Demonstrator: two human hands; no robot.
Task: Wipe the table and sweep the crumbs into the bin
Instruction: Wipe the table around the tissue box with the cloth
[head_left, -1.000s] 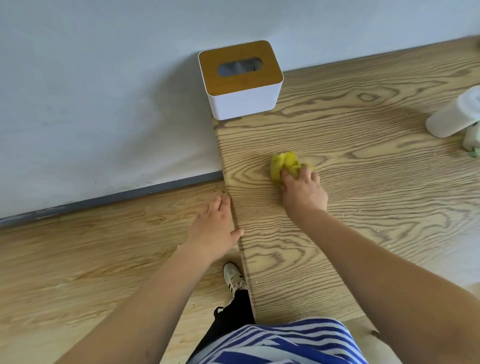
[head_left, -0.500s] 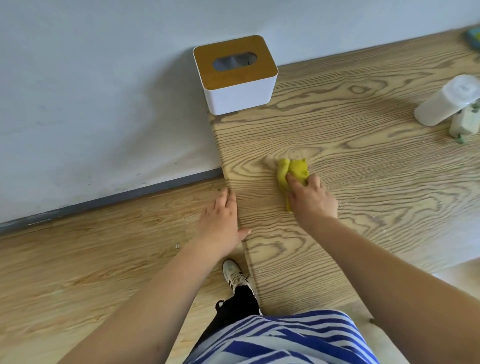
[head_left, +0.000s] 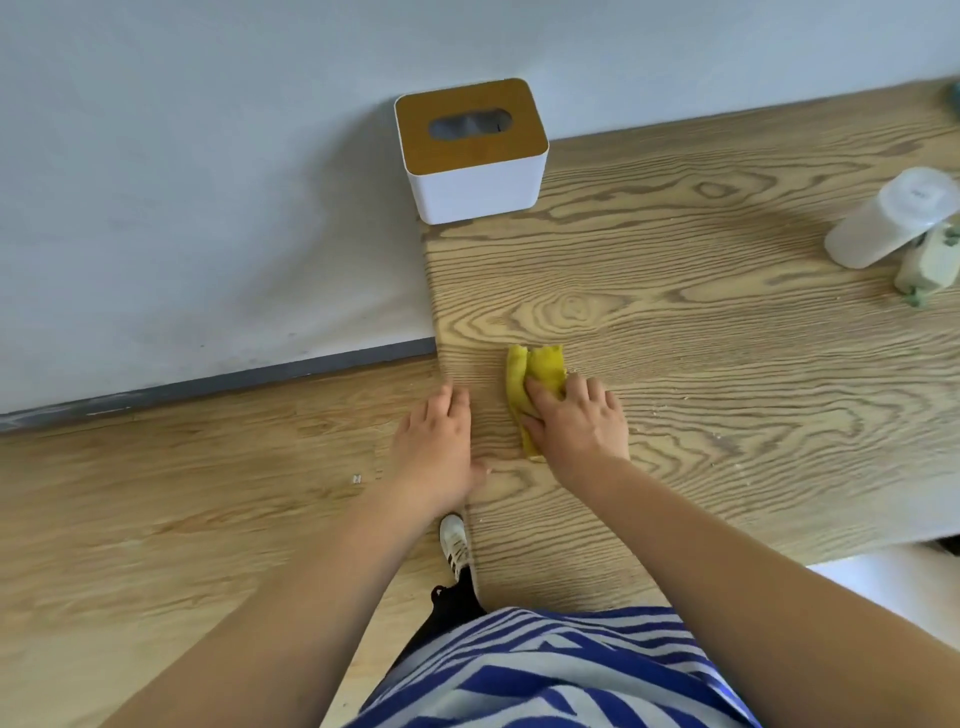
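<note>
head view: the right hand (head_left: 576, 426) presses a crumpled yellow cloth (head_left: 537, 371) flat on the wooden table (head_left: 727, 322), fingers spread over it rather than curled round it. over the last second the cloth has come back toward the person and nearer the table's left edge, so the stroke looks to be dragging crumbs to that edge. the left hand (head_left: 436, 447) has stayed at the edge, fingers straight and together, holding nothing; it probably waits below the rim as a catcher. pale crumbs (head_left: 670, 413) lie scattered on the wood to the right of the cloth, so that patch is likely not yet wiped.

no bin shows anywhere in the frame; where the crumbs must go cannot be told. whether crumbs sit under the cloth is hidden. a white box with a wooden lid (head_left: 470, 150) stands at the far corner by the wall. a white canister (head_left: 888, 223) and a small greenish object (head_left: 930, 265) beside it sit near the right border, and what the greenish object is stays unclear.
</note>
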